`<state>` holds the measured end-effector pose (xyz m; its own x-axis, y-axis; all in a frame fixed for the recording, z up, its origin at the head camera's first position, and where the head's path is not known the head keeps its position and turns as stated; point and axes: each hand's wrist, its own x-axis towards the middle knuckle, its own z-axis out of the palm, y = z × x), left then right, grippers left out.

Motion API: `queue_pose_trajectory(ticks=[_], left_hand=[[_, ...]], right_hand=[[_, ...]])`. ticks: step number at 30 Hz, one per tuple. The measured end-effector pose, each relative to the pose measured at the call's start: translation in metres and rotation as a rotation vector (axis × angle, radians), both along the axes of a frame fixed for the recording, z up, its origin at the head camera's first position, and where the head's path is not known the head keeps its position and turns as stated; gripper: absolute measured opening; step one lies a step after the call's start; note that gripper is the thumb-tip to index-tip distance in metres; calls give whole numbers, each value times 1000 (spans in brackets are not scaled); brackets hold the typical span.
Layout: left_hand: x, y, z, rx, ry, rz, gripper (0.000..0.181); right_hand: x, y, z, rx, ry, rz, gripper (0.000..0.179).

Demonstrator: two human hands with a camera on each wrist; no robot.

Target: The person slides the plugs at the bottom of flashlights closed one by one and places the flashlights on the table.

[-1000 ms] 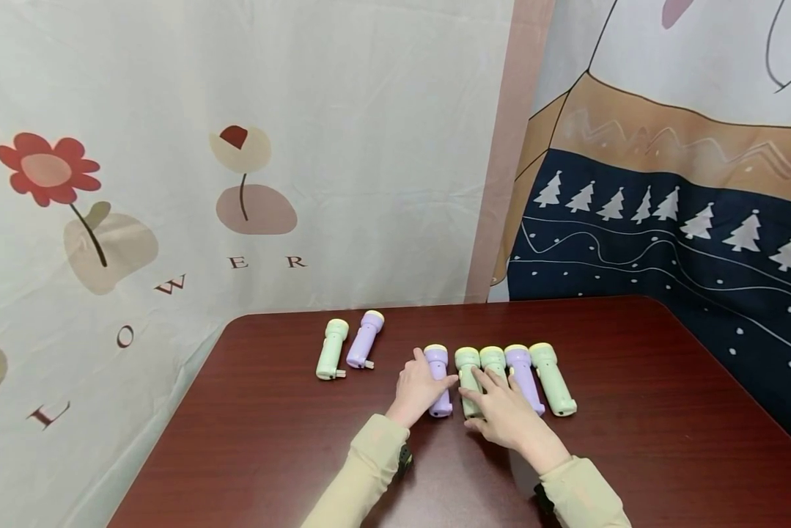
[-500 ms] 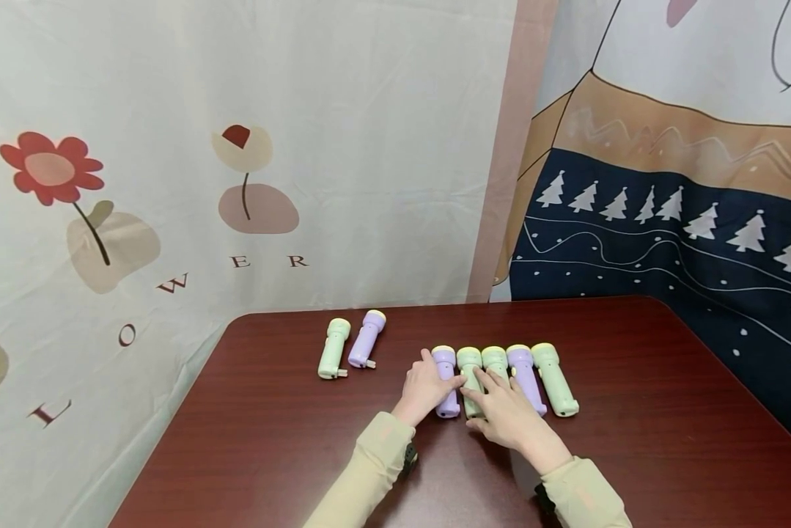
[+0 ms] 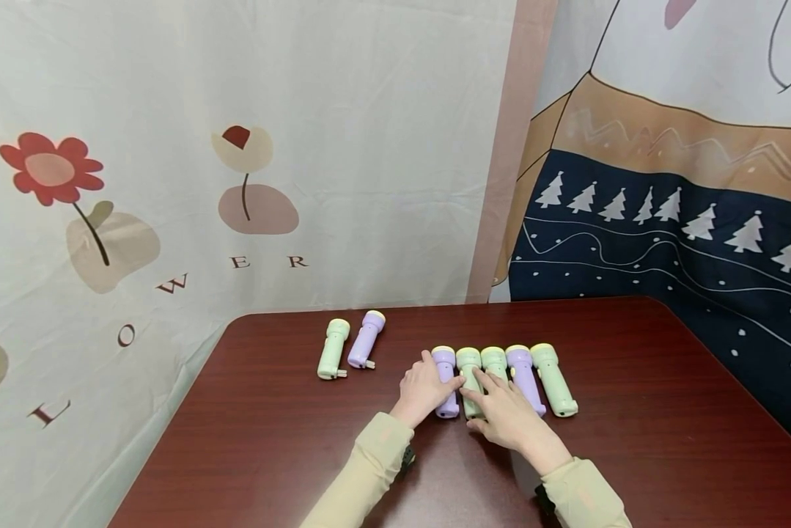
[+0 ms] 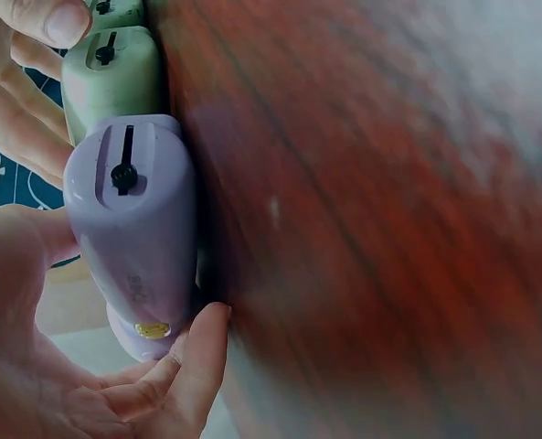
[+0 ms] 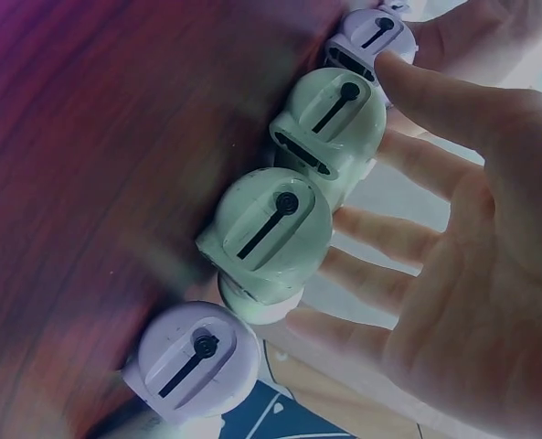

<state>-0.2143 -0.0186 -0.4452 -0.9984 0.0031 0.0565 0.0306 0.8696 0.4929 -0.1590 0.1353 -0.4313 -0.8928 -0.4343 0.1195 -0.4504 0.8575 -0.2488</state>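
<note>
My left hand (image 3: 421,387) holds a purple flashlight (image 3: 444,356) between thumb and fingers. It lies at the left end of a row on the table; in the left wrist view, its base with a black slotted stud faces the camera (image 4: 124,174). Right beside it is a green flashlight (image 3: 469,359), then a second green flashlight (image 3: 493,358). My right hand (image 3: 506,414) rests with fingers spread and extended over these two green ones, partly hiding them. Further right in the row come another purple flashlight (image 3: 525,379) and a green flashlight (image 3: 555,381), slightly slanted.
Toward the back left of the brown table (image 3: 270,440) lie a green flashlight (image 3: 332,350) and a purple flashlight (image 3: 366,341), apart from the row, each with a small tab sticking out at its base. Printed curtains (image 3: 382,147) hang behind the table.
My left hand has slid the purple flashlight rightward, closing the gap to the green one beside it. Over the last half second both hands stay put.
</note>
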Motion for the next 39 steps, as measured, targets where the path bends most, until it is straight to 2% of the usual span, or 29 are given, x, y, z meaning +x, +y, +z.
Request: queue_pose_trajectory(ticks=[6,12,17,20,23,30,33,36,39], left_hand=[[0,-4,2,-15,4,7,68],[-2,-10,4,13,66,0,54],[-9,-19,7,24,107,16,49],[-15,-26,8,-11,154,35,46],[-24,-34,8,-69,241,45,44],[-50,-52,5,-176,394,41,40],[-59,-62,5,-219,445,61,39],[-66,-71,4,-263,440,97,40],[-69,-78,3,-280,375,129,44]], right_hand=[[0,1,-2,-13,6,3,47],[0,1,-3,-25,4,6,47],[0,3,-4,-21,33,21,46],[-1,3,-4,-20,30,29,46],[0,4,-4,-16,24,36,46],[-1,4,-5,-7,37,41,46],[-1,4,-5,-8,34,43,47],[-1,4,-5,-9,22,42,47],[0,5,-4,-9,12,39,48]])
